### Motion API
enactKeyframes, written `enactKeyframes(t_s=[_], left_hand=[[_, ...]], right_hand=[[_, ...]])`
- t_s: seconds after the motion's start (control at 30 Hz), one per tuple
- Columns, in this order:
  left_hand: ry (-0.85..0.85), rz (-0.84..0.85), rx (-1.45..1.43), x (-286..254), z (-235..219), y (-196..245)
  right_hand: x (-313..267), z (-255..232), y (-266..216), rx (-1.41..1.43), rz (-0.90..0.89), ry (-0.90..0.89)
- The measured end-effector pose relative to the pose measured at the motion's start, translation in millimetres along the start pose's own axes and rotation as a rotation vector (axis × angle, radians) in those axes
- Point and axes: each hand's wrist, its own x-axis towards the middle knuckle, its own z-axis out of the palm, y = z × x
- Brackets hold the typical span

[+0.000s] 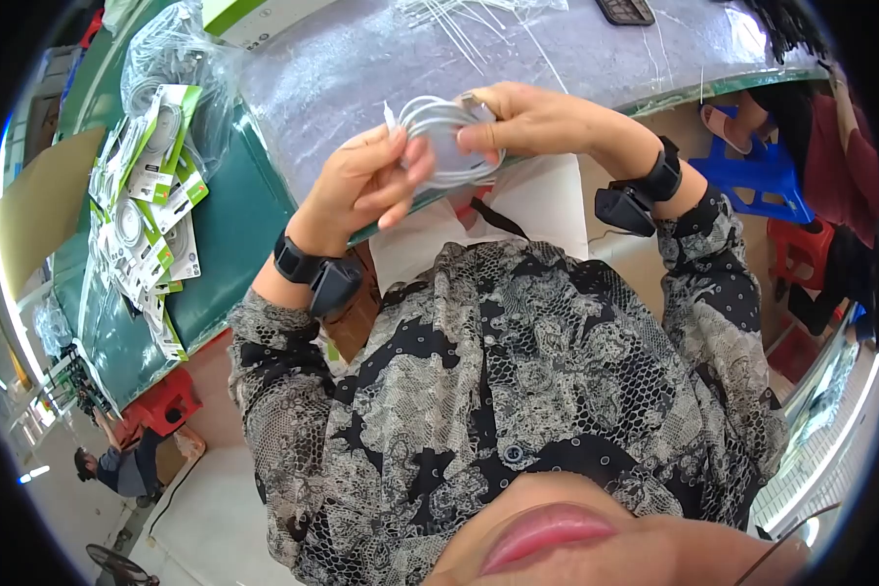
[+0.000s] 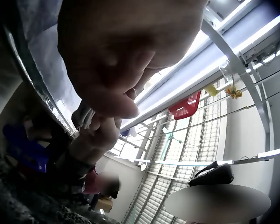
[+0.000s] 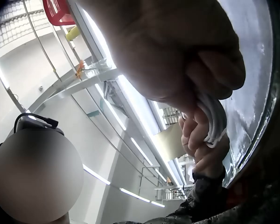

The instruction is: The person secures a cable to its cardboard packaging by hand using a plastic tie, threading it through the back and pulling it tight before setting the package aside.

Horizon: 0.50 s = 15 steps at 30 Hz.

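A white cable (image 1: 426, 107) wound into a round coil is held between both hands, over the near edge of the table. My right hand (image 1: 542, 117) grips the coil from the right, thumb laid across the loops. At the coil's left side, thumb and fingers of my left hand (image 1: 361, 181) pinch the cable, the other fingers spread and blurred. A white connector end sticks up beside the left fingertips. The right wrist view shows the bundled loops (image 3: 215, 116) running between the two hands. In the left wrist view, my left hand (image 2: 126, 51) hides most of the coil.
Green-and-white cable packs (image 1: 132, 225) lie heaped on the green tabletop at left, below a clear plastic bag (image 1: 171, 59). Thin white strips (image 1: 459, 27) lie at the back, near a small dark tray (image 1: 627, 11). A blue stool (image 1: 764, 190) stands at right, a person beside it.
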Motion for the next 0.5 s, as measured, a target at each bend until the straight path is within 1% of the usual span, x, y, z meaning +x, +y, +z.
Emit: enactKeyframes(t_s=[0.03,0.07,0.1,0.13,0.17,0.2,0.23,0.27,0.3,0.33,0.37,0.4,0.43,0.47,0.5], left_hand=[[-0.033,-0.093,0.062,-7,1,4],[-0.066,-0.186,0.117,-13,2,6],[-0.098,-0.279,0.168,-16,4,5],[-0.096,-0.288,0.15,-17,8,4],[-0.04,-0.345,0.203,-17,12,7],[0.02,-0.396,0.264,-15,16,10],[0.08,-0.447,0.33,-15,18,13],[0.087,-0.45,0.333,-15,18,13],[0.083,-0.392,0.28,-15,17,14],[0.075,-0.333,0.227,-14,16,14],[0.065,-0.269,0.171,-12,16,14],[0.062,-0.265,0.17,-10,18,13],[0.1,-0.255,0.199,-9,19,13],[0.141,-0.244,0.225,-9,21,12],[0.184,-0.235,0.249,-9,22,10]], right_hand=[[-3,3,2,-0.042,-0.069,-0.061],[-7,8,6,-0.03,-0.054,-0.058],[-10,15,11,0.01,-0.009,-0.101],[-11,22,16,0.05,0.033,-0.147],[-12,27,18,0.085,0.069,-0.196],[-12,26,17,0.087,0.071,-0.205],[-13,19,11,0.128,0.154,-0.212],[-14,13,6,0.171,0.234,-0.212],[-14,10,4,0.215,0.313,-0.207],[-14,13,3,0.217,0.306,-0.2],[-14,19,2,0.113,0.202,-0.049],[-14,25,1,0.007,0.1,0.097],[-13,29,1,-0.1,-0.002,0.239],[-11,29,4,-0.104,0.0,0.232],[-9,28,7,-0.314,-0.134,0.323]])
